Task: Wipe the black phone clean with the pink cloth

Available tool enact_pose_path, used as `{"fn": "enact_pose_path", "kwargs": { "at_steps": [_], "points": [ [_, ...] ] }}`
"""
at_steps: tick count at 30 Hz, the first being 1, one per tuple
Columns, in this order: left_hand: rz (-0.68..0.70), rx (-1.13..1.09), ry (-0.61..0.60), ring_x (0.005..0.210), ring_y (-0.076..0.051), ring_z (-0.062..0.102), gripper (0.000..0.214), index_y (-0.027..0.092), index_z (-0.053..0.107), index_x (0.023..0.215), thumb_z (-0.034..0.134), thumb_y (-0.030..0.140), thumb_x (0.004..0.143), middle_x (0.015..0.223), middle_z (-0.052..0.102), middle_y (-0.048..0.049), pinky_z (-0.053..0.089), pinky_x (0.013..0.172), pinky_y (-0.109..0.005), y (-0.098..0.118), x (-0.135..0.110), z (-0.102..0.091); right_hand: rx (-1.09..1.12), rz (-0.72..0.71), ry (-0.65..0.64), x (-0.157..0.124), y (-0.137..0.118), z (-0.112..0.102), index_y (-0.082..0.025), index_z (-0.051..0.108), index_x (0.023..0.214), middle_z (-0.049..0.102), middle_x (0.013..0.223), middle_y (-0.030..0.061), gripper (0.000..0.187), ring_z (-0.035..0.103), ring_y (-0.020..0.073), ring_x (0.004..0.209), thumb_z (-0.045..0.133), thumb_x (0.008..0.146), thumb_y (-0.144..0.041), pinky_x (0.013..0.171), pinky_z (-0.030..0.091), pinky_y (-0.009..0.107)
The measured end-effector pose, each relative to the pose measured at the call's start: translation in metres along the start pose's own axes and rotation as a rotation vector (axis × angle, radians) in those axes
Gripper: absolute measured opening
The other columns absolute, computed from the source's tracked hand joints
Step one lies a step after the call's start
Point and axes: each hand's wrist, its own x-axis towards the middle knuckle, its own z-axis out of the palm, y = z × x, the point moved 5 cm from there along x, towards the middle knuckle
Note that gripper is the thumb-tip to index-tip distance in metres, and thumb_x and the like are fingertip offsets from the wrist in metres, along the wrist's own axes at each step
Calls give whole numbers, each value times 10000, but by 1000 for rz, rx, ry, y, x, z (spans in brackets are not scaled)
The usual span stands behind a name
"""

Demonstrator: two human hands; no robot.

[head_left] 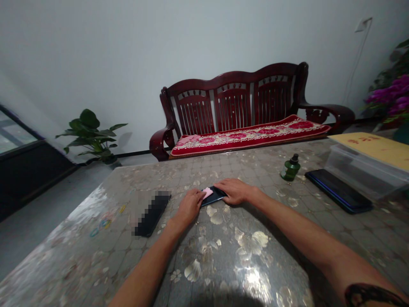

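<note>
A dark smartphone [216, 197] lies flat on the table between my two hands, its long side across my view. My left hand [190, 204] is closed on a small pink cloth [207, 192], pressing it against the left part of the phone. With fingers over its far edge and thumb near its right end, my right hand [235, 192] grips the phone. Left of my left hand lies a second dark phone [155, 214], partly blurred by pixel blocks. Several coloured rubber bands [105, 222] are scattered farther left.
A patterned glossy cover lies over the table [223, 256]. At the right stand a green bottle [290, 169], another phone [338, 190] and a clear plastic box [361, 170] topped by a yellow sheet [377, 147]. Beyond the table are a wooden bench [233, 102] and a potted plant [92, 134].
</note>
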Motion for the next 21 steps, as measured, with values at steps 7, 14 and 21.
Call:
{"fn": "enact_pose_path", "kwargs": {
  "at_steps": [7,14,21],
  "points": [
    [-6,9,2,1046,-208,615,327,241,705,1194,467,204,972,1118,692,-77,457,951,-290,1,4,0,39,-26,7,0,5,1,-151,489,1435,612,1346,169,641,591,297,1195,616,817,-264,1001,456,416],
    [19,-12,-4,1021,-204,626,324,260,715,1173,475,195,965,1084,700,-66,464,923,-278,-1,5,-3,63,3,0,-2,3,0,-146,486,1438,595,1372,171,641,579,299,1219,613,819,-257,1018,452,426],
    [20,1,0,997,-201,638,300,238,743,1125,501,182,957,1051,710,-68,470,905,-269,2,12,-2,80,40,-15,-3,3,-1,-146,496,1428,599,1373,167,634,587,303,1218,607,811,-239,997,467,416]
  ]
}}
